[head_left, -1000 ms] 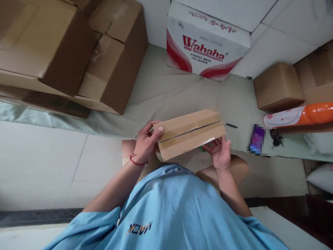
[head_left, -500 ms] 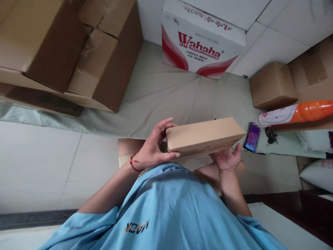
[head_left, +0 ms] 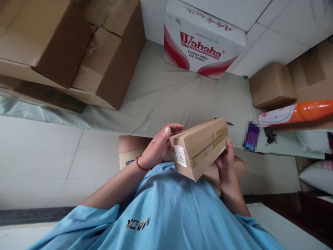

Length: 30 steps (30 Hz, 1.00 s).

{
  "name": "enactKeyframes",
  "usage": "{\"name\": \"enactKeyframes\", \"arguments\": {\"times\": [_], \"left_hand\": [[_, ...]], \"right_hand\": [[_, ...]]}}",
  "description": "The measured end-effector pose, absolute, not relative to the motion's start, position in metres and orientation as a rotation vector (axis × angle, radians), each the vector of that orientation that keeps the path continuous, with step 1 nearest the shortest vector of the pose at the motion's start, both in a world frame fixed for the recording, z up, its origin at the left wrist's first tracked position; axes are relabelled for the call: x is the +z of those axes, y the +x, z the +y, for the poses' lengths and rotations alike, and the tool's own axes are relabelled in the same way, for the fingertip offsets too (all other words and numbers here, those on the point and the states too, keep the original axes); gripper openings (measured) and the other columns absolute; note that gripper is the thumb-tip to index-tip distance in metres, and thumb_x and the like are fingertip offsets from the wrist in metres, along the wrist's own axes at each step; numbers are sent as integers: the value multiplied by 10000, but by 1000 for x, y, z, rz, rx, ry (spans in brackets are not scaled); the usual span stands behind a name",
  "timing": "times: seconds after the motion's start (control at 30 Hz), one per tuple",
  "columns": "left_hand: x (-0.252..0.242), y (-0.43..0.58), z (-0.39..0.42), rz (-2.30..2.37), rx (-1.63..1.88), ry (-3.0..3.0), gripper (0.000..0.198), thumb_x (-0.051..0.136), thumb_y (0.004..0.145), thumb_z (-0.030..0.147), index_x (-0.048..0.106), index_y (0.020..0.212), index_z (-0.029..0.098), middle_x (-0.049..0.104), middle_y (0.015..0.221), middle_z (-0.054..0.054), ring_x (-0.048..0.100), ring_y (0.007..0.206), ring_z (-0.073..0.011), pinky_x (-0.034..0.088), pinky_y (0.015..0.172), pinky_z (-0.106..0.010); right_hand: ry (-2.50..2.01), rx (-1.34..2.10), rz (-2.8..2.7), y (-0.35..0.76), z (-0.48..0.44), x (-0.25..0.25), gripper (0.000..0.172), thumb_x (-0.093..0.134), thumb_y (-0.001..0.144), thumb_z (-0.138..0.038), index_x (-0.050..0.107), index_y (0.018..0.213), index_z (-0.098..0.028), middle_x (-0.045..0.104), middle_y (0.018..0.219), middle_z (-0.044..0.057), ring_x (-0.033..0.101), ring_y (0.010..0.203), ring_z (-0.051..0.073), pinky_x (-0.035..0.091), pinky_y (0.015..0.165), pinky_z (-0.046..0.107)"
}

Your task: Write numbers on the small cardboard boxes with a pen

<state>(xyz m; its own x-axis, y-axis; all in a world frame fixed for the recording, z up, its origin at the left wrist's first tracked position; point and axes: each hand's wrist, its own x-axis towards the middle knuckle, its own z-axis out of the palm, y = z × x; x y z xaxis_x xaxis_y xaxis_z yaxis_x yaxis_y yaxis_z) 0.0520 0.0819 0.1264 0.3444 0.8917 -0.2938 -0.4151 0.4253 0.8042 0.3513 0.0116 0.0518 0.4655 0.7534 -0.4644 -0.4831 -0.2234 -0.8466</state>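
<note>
A small, long cardboard box [head_left: 205, 146] with tape along its seam and a white label on its left end is held above my lap, its near left end tilted down toward me. My right hand [head_left: 225, 158] grips its right end, thumb up along the side and the other fingers mostly hidden beneath. My left hand [head_left: 160, 144], a red cord bracelet on its wrist, is at the box's far left corner. Its fingers are stretched out and not wrapped round the box; whether they touch it I cannot tell.
Large cardboard boxes [head_left: 109, 66] stand at the left on a cloth-covered surface [head_left: 161, 93]. A white Wahaha carton [head_left: 203, 45] is against the wall. At the right are a small carton [head_left: 272, 85], an orange-and-white bottle-like thing [head_left: 299, 113], a phone [head_left: 251, 136] and keys [head_left: 270, 135].
The box has turned, so its taped side and labelled left end now face me. My left thumb has come off its near side; my right hand has moved up onto its right end.
</note>
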Motion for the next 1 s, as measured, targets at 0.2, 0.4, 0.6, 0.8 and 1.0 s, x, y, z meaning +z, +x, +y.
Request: {"name": "enactKeyframes", "arguments": {"times": [0.2,0.4,0.6,0.8,1.0], "left_hand": [[115,47,81,933,959,506,791,830,796,798,616,1360,287,703,1285,-90,702,1267,-331,580,961,-403],[95,38,77,1090,885,529,900,982,668,660,628,1390,257,737,1281,-92,708,1205,-304,555,966,-369],[74,25,84,974,930,430,610,983,614,685,785,955,219,793,1000,-49,723,937,-259,578,787,-338],[62,18,94,1051,951,327,556,931,657,692,756,854,202,760,836,-36,713,789,-236,584,702,-336],[71,17,97,1012,989,251,493,933,669,584,785,905,177,763,854,-40,752,899,-263,636,789,-349]], "right_hand": [[-1460,1048,-234,341,14,65,466,811,845,-599,711,1119,-236,727,820,-36,629,611,136,498,490,255],[-1485,795,-741,310,-1,106,701,706,932,-709,624,1472,-270,743,1256,95,726,984,241,608,749,351],[-1282,587,-1403,296,-17,145,554,583,1030,-658,617,1537,-437,659,1324,87,672,1155,304,605,1006,526],[-1373,558,-1451,297,-7,144,511,657,1040,-514,616,1537,-405,618,1318,95,658,1092,251,629,854,407],[-1515,754,-1024,308,-1,120,460,712,1017,-499,637,1437,-328,682,1319,89,699,949,202,627,775,350]]}}
